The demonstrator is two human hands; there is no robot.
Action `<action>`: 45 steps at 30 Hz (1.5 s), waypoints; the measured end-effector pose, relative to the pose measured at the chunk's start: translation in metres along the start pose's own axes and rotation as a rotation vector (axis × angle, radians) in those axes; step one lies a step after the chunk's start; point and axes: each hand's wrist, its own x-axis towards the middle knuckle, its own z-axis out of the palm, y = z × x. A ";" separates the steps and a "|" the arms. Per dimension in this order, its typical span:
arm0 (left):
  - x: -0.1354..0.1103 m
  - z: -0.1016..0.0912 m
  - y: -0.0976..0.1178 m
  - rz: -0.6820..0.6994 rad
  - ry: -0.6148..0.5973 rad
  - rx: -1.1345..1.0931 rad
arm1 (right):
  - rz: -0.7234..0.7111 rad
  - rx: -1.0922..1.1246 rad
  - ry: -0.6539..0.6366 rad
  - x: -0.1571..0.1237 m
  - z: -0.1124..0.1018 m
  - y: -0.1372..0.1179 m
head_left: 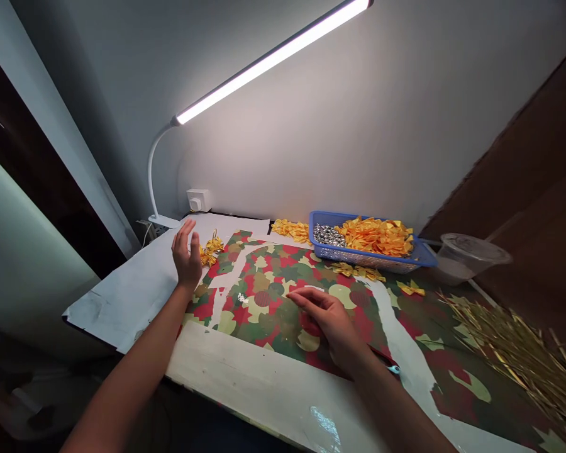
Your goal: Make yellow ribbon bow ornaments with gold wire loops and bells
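My left hand (187,255) is raised above the table's left part, fingers stretched and apart, holding nothing. Just beyond it lies a small cluster of gold ribbon bows (211,249). My right hand (327,318) rests low over the camouflage-patterned table cover (268,283), fingers curled loosely together; whether anything is pinched in them I cannot make out. A blue basket (372,259) at the back holds orange-yellow bows and small silver beads.
A pile of gold twist wires (519,352) lies at the right. A clear plastic cup (466,255) stands beside the basket. Loose yellow bows (292,230) lie near the wall. A white clamp lamp (264,63) arches overhead, next to a wall socket (198,200).
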 end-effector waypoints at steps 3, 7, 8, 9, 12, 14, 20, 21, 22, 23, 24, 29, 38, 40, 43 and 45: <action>-0.018 0.010 0.023 0.057 -0.183 -0.046 | 0.133 0.331 0.063 0.000 -0.001 -0.009; -0.052 0.029 0.051 0.047 -0.589 -0.148 | 0.197 0.561 0.073 0.000 0.000 -0.013; -0.060 0.033 0.057 0.035 -0.686 -0.171 | 0.198 0.584 0.064 0.000 0.001 -0.013; -0.068 0.036 0.062 0.027 -0.773 -0.194 | 0.194 0.605 0.055 0.000 0.002 -0.011; -0.086 0.039 0.074 -0.073 -1.010 -0.302 | 0.178 0.666 0.007 -0.001 0.004 -0.007; -0.094 0.039 0.080 -0.200 -1.119 -0.399 | 0.189 0.714 -0.019 -0.001 0.004 -0.005; -0.101 0.037 0.084 -0.457 -1.202 -0.541 | 0.179 0.812 0.015 0.001 -0.001 -0.004; -0.101 0.037 0.083 -0.511 -1.226 -0.550 | 0.167 0.819 0.027 0.002 -0.002 -0.004; -0.100 0.037 0.082 -0.562 -1.246 -0.557 | 0.155 0.823 0.041 0.003 -0.004 -0.003; -0.100 0.038 0.081 -0.607 -1.260 -0.563 | 0.146 0.825 0.054 0.003 -0.005 -0.003; -0.100 0.038 0.081 -0.640 -1.264 -0.566 | 0.137 0.826 0.067 0.004 -0.006 -0.002; -0.099 0.038 0.082 -0.699 -1.248 -0.552 | 0.124 0.876 0.146 0.007 -0.009 -0.006; -0.097 0.039 0.081 -0.694 -1.269 -0.538 | 0.112 0.935 0.264 0.011 -0.016 -0.010; -0.097 0.040 0.080 -0.672 -1.268 -0.528 | 0.096 0.927 0.254 0.012 -0.018 -0.009; -0.097 0.041 0.080 -0.634 -1.256 -0.515 | 0.091 0.934 0.274 0.014 -0.023 -0.010; -0.097 0.041 0.081 -0.610 -1.240 -0.516 | 0.084 0.951 0.291 0.015 -0.027 -0.010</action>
